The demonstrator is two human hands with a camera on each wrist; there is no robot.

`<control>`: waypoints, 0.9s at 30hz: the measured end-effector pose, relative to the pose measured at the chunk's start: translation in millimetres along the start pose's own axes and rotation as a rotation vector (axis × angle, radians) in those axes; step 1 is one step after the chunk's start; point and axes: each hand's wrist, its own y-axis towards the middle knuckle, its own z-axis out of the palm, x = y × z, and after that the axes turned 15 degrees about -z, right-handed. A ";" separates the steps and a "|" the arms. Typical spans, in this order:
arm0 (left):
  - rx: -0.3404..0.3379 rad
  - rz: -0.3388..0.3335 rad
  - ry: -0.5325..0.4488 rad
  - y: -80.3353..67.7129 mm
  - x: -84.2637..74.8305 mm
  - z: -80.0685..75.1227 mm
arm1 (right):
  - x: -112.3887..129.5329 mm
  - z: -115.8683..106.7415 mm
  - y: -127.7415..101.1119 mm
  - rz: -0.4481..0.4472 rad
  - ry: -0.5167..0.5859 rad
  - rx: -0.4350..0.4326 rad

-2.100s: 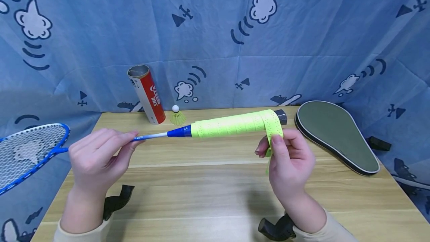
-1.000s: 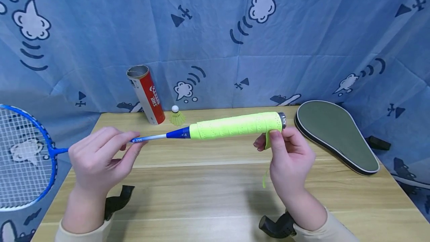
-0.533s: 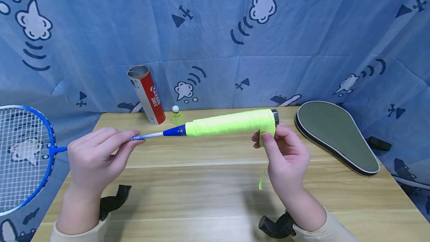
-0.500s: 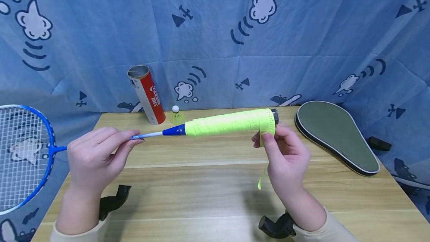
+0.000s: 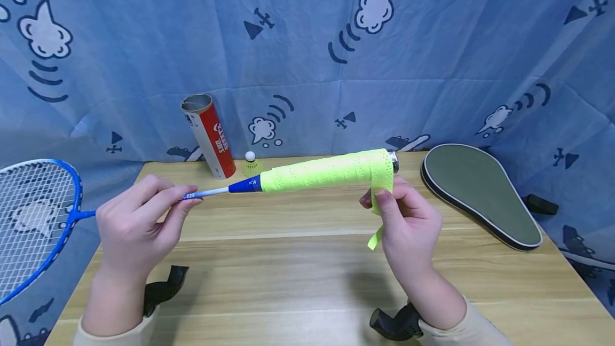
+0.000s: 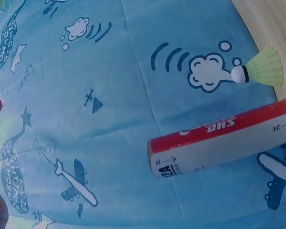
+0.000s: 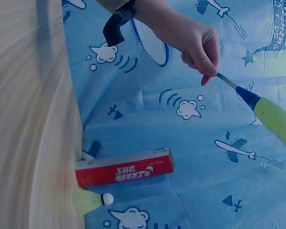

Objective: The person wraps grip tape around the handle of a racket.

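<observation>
left hand [image 5: 136, 223] pinches the racket [image 5: 307, 174] shaft, right hand [image 5: 408, 223] pinches its grip tape [image 5: 381, 183] — shuttle tube [image 5: 208, 135] stands open-topped, contents unseen.

1. The racket [image 5: 43, 212] has a blue frame, white strings and a silver shaft that ends in a blue cone with white letters.
2. The grip tape [image 5: 326, 172] is neon yellow-green, dotted with rows of tiny holes.
3. The tube [image 5: 209, 136] is red with white letters and a white side panel.
4. The shuttlecock [image 5: 251, 165] has a yellow-green skirt and a white tip with a dark band.
5. The cover [image 5: 480, 194] is dull olive-grey with a black edge and pale piping.
6. The cloth [image 5: 307, 41] is light blue, printed with white clouds, navy curved lines and small planes.
7. The table [image 5: 307, 282] is light wood with streaky grain.
8. The sleeves [image 5: 480, 330] are beige.
9. The wrist mounts [image 5: 163, 287] are black.
</observation>
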 end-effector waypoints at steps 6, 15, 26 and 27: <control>0.052 0.036 -0.023 2.0 -0.6 -4.0 | -1.8 -1.7 0.5 -0.019 -0.015 0.022; 0.176 0.029 -0.076 2.2 0.8 -13.6 | -1.5 -0.2 0.1 -0.047 0.005 0.012; 0.103 0.043 -0.117 0.9 1.9 -9.8 | -3.2 2.4 1.6 -0.130 0.118 -0.092; 0.088 0.038 -0.115 0.5 1.7 -9.5 | -3.6 2.7 1.7 -0.137 0.133 -0.095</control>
